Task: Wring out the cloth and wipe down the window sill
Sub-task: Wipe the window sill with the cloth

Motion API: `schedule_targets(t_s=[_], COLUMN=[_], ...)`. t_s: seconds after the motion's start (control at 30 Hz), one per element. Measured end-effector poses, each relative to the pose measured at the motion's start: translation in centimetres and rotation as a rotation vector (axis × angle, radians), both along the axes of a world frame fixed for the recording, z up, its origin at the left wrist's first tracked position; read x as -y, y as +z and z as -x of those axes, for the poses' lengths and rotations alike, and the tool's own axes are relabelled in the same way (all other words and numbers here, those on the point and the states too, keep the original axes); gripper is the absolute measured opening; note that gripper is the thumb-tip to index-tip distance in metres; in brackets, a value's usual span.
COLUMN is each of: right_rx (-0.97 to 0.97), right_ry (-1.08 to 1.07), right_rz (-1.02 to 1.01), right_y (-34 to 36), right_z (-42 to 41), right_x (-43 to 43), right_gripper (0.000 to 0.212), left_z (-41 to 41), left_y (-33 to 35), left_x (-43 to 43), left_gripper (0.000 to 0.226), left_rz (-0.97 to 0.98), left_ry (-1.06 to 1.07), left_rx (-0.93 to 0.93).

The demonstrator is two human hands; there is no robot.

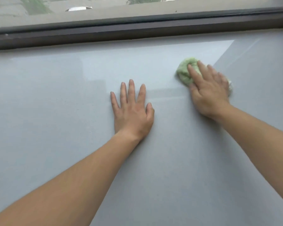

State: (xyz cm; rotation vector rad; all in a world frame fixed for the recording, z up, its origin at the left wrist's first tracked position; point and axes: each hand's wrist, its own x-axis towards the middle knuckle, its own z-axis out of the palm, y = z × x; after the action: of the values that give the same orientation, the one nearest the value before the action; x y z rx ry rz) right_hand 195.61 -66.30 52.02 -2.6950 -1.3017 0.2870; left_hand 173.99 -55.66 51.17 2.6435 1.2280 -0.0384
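On the sill (55, 111), right of centre, my right grip (207, 90) presses the green cloth (184, 72) down with straight fingers (192, 74), while my left grip (132, 115) lies flat to its left, fingers spread.

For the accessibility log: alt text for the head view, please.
A right hand presses a bunched green cloth onto a pale grey window sill. The left hand rests flat on the sill beside it, below a dark window frame.

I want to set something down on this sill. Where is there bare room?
Bare sill lies left of the left hand, up to the window frame. The right hand presses the green cloth at right, so it is crowded there.
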Motion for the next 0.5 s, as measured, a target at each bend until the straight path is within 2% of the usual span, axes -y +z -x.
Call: schedule_targets(t_s=[0.1,0.13,0.23,0.33,0.4,0.5], right_rx=[0.013,0.014,0.053,0.019,0.029,0.034], right_ry=[-0.296,-0.312,-0.013,0.201,0.247,0.132], right_rz=[-0.013,-0.012,-0.008,-0.003,-0.014,-0.043], right_y=[-0.3,-0.4,-0.7,-0.4,-0.4,-0.2], right_z=[-0.6,0.5,4.2,2.6,-0.3,-5.8], right_x=[-5.0,-6.5,-8.9,-9.1,-9.0,-8.1], right_gripper=[0.056,0.056,0.056,0.054,0.053,0.055], left_z=[-0.1,-0.1,-0.1,-0.1,-0.1,-0.1], left_y=[-0.3,-0.3,-0.3,-0.2,-0.1,-0.1], left_x=[-0.2,-0.2,-0.1,-0.2,-0.2,-0.3], left_gripper=[0.066,0.067,0.067,0.068,0.069,0.068], left_rz=[-0.014,-0.017,-0.030,-0.030,-0.029,-0.028], left_ry=[-0.008,-0.010,-0.018,-0.021,-0.027,-0.035], left_rx=[-0.008,-0.015,-0.035,-0.050,-0.057,-0.054])
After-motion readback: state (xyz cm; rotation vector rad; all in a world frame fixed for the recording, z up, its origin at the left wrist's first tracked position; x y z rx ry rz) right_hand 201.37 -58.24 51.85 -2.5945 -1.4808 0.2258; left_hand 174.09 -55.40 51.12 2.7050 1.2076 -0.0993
